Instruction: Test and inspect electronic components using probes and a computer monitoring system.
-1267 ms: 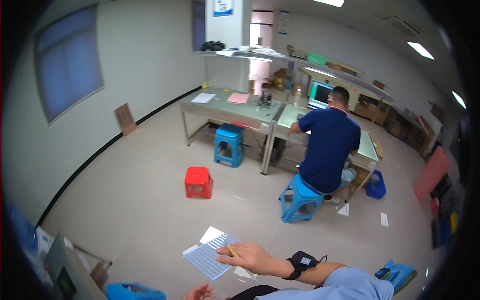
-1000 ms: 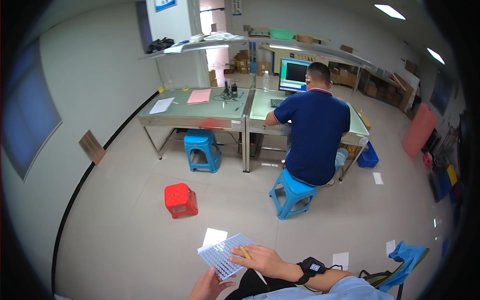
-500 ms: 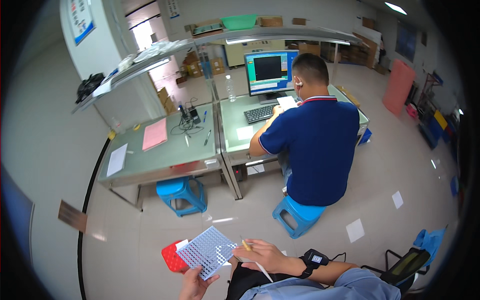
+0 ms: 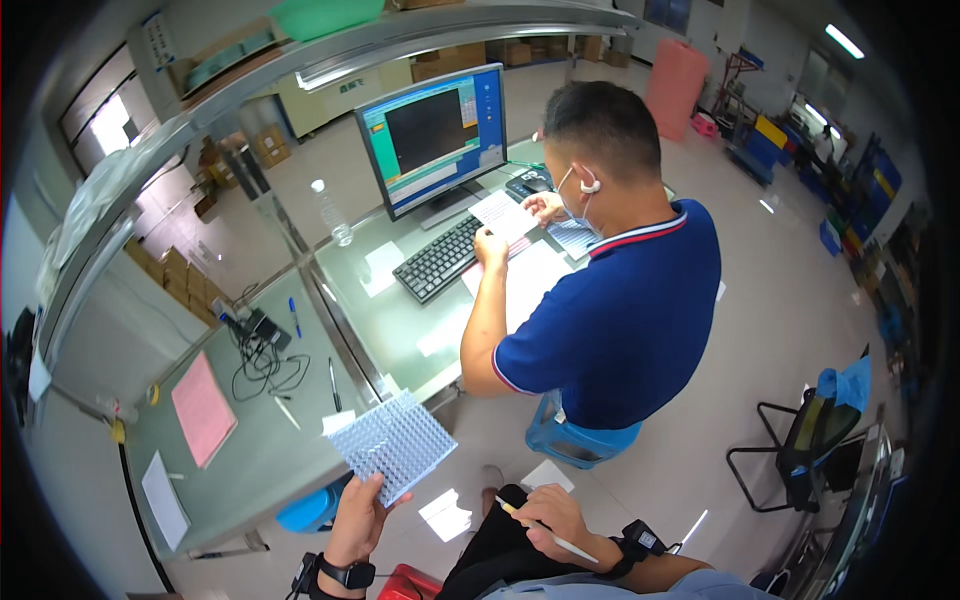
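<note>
My left hand (image 4: 358, 522) grips a pale blue sheet (image 4: 395, 445) by its near edge, thumb on top. Rows of small round spots cover the sheet, which is held up in front of the desk's front edge. A small white slip shows behind its left corner. Over my dark-trousered lap, my right hand (image 4: 550, 515) is closed around a slim white pen-like tool (image 4: 572, 547) with a yellowish part near its end. This hand is apart from the sheet.
Ahead, a person in a navy shirt (image 4: 620, 300) sits on a blue stool (image 4: 575, 440), holding a white card (image 4: 505, 215). A monitor (image 4: 430, 130), keyboard (image 4: 438, 260) and bottle (image 4: 330, 212) stand on the desk. Pink papers (image 4: 204, 408) and cables lie left; a chair (image 4: 810, 440) stands right.
The view has come closer to the desk and the seated person. The sheet has risen with my left hand, and my right hand with the tool has moved away from it.
</note>
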A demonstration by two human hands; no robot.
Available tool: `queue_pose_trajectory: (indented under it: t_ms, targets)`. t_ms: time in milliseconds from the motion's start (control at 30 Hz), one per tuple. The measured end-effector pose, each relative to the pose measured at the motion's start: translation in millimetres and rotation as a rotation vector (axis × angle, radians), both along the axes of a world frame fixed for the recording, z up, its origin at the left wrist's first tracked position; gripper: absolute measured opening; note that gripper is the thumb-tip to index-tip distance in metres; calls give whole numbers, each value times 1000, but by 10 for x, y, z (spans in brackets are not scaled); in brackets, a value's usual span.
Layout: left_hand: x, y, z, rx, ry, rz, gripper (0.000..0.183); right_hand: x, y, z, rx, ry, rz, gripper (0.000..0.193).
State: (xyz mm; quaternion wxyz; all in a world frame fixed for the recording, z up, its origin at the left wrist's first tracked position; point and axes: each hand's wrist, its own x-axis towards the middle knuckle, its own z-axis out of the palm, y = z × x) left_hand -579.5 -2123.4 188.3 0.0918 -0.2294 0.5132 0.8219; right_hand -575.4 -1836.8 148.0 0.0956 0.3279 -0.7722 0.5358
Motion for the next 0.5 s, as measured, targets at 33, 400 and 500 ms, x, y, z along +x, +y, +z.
queue_pose_trajectory:
  t_ms: [33, 400, 500]
  targets:
    - [-253, -31, 6, -18, 6, -34, 34, -105, -105, -67, -63, 20, -16, 23]
    - [-2415, -124, -580, -37, -49, -296, 32, -1769, -1217, -233, -319, -100, -235, 38]
    - [-2796, -145, -766, -55, -57, -390, 37, -2134, -1447, -437, -388, -169, -331, 37]
